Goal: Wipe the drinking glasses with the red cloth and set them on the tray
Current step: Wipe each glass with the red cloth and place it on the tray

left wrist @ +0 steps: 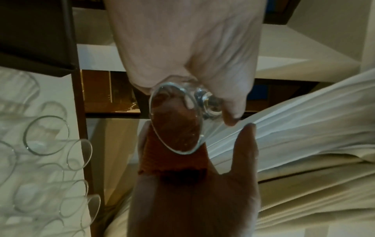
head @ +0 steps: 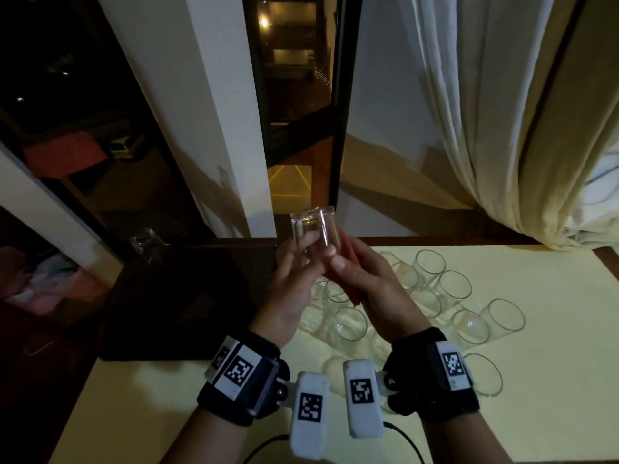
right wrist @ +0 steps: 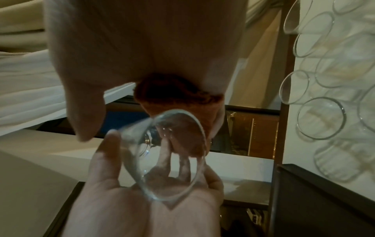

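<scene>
A clear drinking glass (head: pixel 311 226) is held up above the table's back edge, bottom end up. My left hand (head: pixel 311 252) grips it around its side. My right hand (head: pixel 338 259) holds the red cloth (head: pixel 353 294) against the glass's right side, with only a strip showing in the head view. The left wrist view shows the cloth (left wrist: pixel 172 162) lying over the right hand's fingers and reaching behind the rim of the glass (left wrist: pixel 207 104). In the right wrist view the cloth (right wrist: pixel 178 94) meets the glass (right wrist: pixel 168 160), whose open mouth faces the camera. The dark tray (head: pixel 187 296) lies left of the hands.
One glass (head: pixel 147 244) stands at the tray's far left corner. Several more glasses (head: pixel 455 284) lie on their sides on the pale table (head: pixel 552 329), below and right of the hands. A cream curtain (head: pixel 502 128) hangs at the back right, beside a dark window.
</scene>
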{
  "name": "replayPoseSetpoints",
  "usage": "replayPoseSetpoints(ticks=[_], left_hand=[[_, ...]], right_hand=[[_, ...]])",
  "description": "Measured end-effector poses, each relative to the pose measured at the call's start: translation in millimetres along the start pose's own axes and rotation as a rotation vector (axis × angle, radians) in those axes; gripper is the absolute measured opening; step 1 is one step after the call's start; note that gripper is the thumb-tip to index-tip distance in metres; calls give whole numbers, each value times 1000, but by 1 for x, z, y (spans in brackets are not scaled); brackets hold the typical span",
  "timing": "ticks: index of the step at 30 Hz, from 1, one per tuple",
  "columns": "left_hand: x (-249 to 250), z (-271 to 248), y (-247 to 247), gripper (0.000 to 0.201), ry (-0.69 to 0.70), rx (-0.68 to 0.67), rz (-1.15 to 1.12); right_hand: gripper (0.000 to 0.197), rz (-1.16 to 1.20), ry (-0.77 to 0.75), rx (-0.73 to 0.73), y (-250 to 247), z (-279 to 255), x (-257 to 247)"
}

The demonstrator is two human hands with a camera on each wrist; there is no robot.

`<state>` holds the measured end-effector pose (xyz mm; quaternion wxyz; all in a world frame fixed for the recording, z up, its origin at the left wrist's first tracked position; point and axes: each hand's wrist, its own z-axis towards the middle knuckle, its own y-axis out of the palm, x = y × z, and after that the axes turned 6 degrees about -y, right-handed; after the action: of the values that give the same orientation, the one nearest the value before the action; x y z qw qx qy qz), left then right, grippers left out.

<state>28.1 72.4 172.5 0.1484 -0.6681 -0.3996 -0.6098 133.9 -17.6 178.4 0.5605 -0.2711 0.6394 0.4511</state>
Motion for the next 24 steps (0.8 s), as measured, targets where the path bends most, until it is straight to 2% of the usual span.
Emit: replayPoseSetpoints(ticks=[2, 5, 8, 13, 15, 19, 21, 24], left_hand=[[1, -1, 0, 85, -2, 6, -58], [0, -2, -1, 49, -7, 2, -94], [2, -7, 0, 38, -14, -21, -117], [2, -5, -5, 54, 2, -51, -135], [3, -3, -12, 69, 21, -40, -163], [9, 1, -31, 93, 81, -138, -105], [15, 2, -38, 91, 63, -200, -40], [20, 3, -43, 74, 33, -250, 48]], right_hand=[[60, -27, 3, -43, -1, 0, 0], [62, -76, -7, -62, -2, 0, 1], [64, -75, -16, -41, -5, 2, 7], [60, -30, -98, -8, -13, 0, 6], [56, -17, -134, -18, -18, -2, 0], [60, -38, -169, -46, -25, -2, -6], [65, -57, -171, -54, -28, 0, -5], [64, -59, -138, -43, -30, 0, -7]])
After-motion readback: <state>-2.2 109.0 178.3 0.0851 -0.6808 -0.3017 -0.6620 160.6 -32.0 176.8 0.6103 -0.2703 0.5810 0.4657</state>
